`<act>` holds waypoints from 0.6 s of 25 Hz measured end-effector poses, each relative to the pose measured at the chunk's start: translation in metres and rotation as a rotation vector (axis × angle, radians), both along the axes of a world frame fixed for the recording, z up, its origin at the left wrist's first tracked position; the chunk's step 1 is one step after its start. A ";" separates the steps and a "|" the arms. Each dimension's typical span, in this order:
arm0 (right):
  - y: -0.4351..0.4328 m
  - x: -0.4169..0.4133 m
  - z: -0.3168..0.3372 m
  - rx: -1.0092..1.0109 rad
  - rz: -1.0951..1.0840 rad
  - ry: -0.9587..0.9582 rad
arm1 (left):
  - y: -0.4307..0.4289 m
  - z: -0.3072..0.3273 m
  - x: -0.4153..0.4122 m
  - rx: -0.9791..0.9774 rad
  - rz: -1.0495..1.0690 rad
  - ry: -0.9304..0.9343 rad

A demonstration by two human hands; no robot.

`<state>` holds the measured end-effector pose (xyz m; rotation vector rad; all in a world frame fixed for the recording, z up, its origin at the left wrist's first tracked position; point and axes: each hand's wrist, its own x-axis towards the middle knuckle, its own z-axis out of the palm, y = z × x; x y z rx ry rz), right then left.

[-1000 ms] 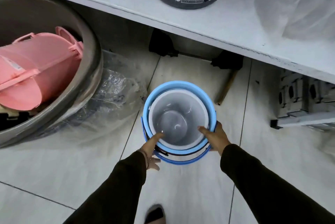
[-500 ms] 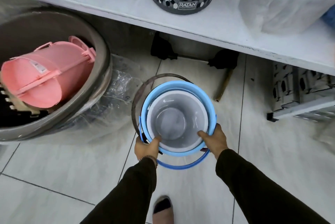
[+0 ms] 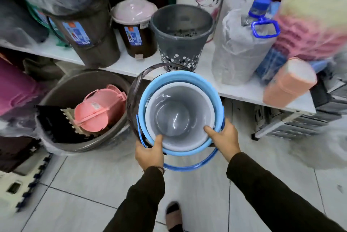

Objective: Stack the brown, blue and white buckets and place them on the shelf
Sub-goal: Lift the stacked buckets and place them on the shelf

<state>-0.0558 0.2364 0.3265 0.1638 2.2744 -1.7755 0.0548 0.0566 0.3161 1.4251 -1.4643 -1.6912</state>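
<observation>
The white bucket [image 3: 180,117] sits nested inside the blue bucket [image 3: 167,83]. A dark brown handle [image 3: 134,89] arcs up at their left; the brown bucket's body is hidden beneath them. My left hand [image 3: 149,152] grips the near left rim, thumb inside the white bucket. My right hand [image 3: 224,137] grips the near right rim the same way. The stack hangs in the air just in front of the white shelf [image 3: 206,62], about level with its edge. The blue handle [image 3: 193,165] dangles below on the near side.
The shelf holds brown bins [image 3: 88,30], a pink-lidded bin [image 3: 134,25], a grey dotted basket [image 3: 180,32], wrapped bottles [image 3: 238,47] and a peach container [image 3: 289,83]. A big brown tub [image 3: 62,87] with a pink bucket [image 3: 99,109] stands on the floor at left. My foot [image 3: 173,216] shows below.
Both hands have lifted the nested buckets off the floor up toward the shelf edge. My view has tilted up, so the shelf's contents now show.
</observation>
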 end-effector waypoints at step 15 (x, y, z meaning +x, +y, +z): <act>-0.037 -0.074 0.342 0.039 -0.083 0.488 | -0.063 0.335 -0.086 -0.391 -0.158 0.414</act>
